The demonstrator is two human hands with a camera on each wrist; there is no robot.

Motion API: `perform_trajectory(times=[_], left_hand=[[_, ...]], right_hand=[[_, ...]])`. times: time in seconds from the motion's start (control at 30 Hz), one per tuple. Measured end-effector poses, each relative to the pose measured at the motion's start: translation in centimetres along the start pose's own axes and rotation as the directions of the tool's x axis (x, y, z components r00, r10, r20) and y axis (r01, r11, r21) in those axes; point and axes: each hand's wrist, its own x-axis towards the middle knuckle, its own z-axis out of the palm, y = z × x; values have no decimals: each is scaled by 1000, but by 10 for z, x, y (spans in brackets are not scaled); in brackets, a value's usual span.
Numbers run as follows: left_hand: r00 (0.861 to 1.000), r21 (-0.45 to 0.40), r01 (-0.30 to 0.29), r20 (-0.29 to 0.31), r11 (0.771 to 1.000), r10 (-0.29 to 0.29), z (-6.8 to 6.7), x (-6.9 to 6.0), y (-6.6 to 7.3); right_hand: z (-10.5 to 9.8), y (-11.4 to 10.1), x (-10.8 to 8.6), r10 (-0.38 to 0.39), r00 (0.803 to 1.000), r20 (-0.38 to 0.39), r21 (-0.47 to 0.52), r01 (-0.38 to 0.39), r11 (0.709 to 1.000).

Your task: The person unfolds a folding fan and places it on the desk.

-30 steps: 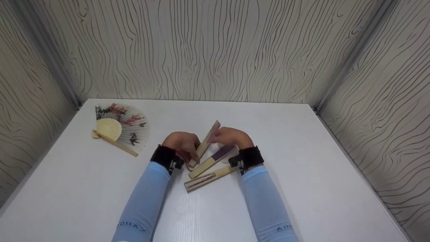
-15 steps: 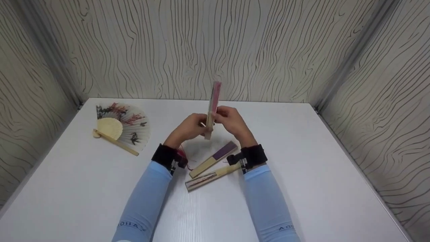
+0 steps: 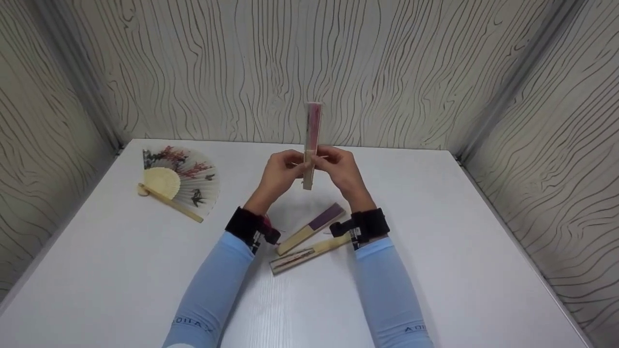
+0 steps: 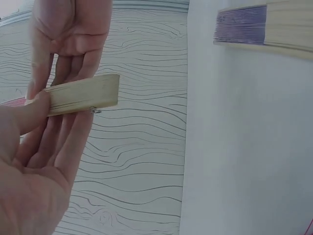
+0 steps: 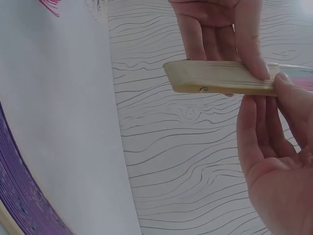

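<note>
A folded hand fan point(image 3: 311, 128) with pink and pale paper stands nearly upright above the table, pinched from both sides. My left hand point(image 3: 280, 173) holds its bare wooden ribs from the left, thumb in front. From the right, my right hand point(image 3: 342, 169) grips it slightly higher, near where the paper begins. The right wrist view shows the wooden end of the fan point(image 5: 215, 78) jutting past both thumbs, with a small metal pivot. Below the hands lie a folded purple fan point(image 3: 314, 227) and another folded fan point(image 3: 295, 260), its right end hidden by the right wrist.
An opened fan point(image 3: 186, 179) with red blossoms and a bird lies at the left of the white table point(image 3: 459, 251). A red tassel point(image 3: 267, 222) is partly hidden by the left wrist strap. Wood-grain panels point(image 3: 271, 63) enclose the back and sides.
Both hands have raised the pink folded fan from low over the table, turning it from slanted to nearly upright. The other fans have stayed in place.
</note>
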Motion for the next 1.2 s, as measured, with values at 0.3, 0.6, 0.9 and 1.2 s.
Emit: perform_trajectory(times=[0.3,0.6,0.9,1.2], left_hand=[[1000,-15,31,-5,999,-31,0,-1,1],[997,-40,82,-7,996,-83,-4,-1,-1],[994,-107,106,-24,989,-109,-7,-4,-3],[993,-174,98,-42,980,-107,-6,-5,-8]], right_hand=[[-4,3,-1,7,999,33,77,-10,997],[-1,5,-1,48,998,28,138,-52,989],[5,4,-1,86,996,10,164,-86,983],[10,4,-3,131,991,-7,224,-126,966]])
